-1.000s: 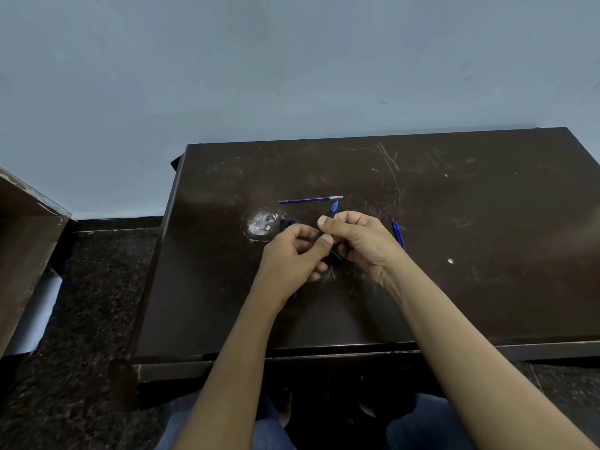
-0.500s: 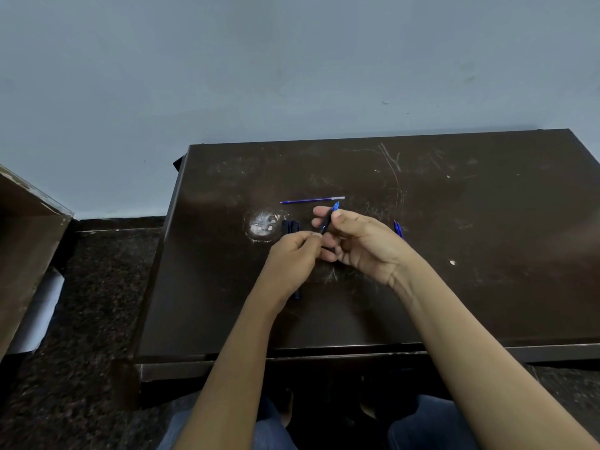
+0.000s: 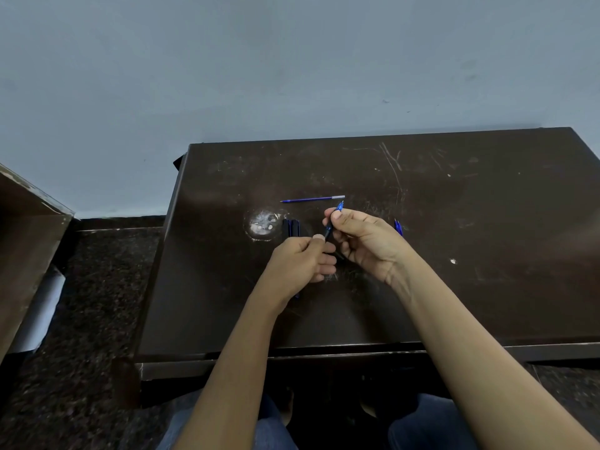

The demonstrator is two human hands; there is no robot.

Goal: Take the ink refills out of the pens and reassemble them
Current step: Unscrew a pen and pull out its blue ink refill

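The right hand [image 3: 367, 241] is raised just over the table, thumb and curled fingers grasping a slim blue pen [image 3: 334, 219] by its upper half. The pen slants, its blue tip pointing up and away from the person and its darker lower barrel running down toward the left hand [image 3: 298, 264]. That hand's fingers are curled in, and its thumb and forefinger close on the pen's lower end, so both hands hold the same pen between them, nearly touching. Just beyond the pen's tip a thin blue ink refill [image 3: 313, 199] with a pale end lies loose on the top, running left to right. Left of the hands, two short dark blue pen pieces [image 3: 290, 227] lie side by side, just beside a round whitish worn patch [image 3: 263, 222] in the surface. Behind the right hand another blue pen [image 3: 398, 226] shows only in part, and a small blue bit [image 3: 297, 296] peeks out under the left wrist, too hidden to tell what it is. All of this lies on a dark brown, scratched wooden table [image 3: 487, 287] set against a pale blue-grey wall [image 3: 292, 60]. Beside it, on a dark speckled floor [image 3: 81, 303], stands a brown wooden piece of furniture [image 3: 26, 238], and blue-jeaned knees [image 3: 431, 423] show below the table's near edge.
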